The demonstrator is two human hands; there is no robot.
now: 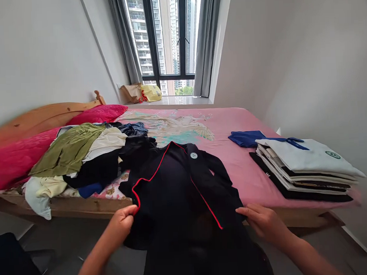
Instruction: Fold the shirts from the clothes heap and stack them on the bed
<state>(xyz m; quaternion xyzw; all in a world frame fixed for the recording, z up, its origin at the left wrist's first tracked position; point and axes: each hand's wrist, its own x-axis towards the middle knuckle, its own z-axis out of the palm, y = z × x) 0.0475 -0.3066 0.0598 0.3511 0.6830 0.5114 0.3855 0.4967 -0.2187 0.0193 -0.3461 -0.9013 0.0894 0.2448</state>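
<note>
A black jacket (173, 182) with red piping and a round white badge lies partly over the bed's front edge, its front spread open. Its collar end rests on the bed, and the lower part hangs towards me. My left hand (124, 219) is closed on the red-trimmed front edge of the jacket. On the other side, my right hand (260, 218) pinches the jacket's dark cloth near its right edge. The jacket's lower end blends into dark clothing below, so its hem is hard to make out.
The bed (231, 115) has a pink sheet. Loose clothes (71, 150) are heaped at left by red pillows (97, 114). A folded stack (312, 164) stands at right, beside folded blue cloth (246, 138). Bags (151, 93) sit on the windowsill. A dark chair (12, 262) is lower left.
</note>
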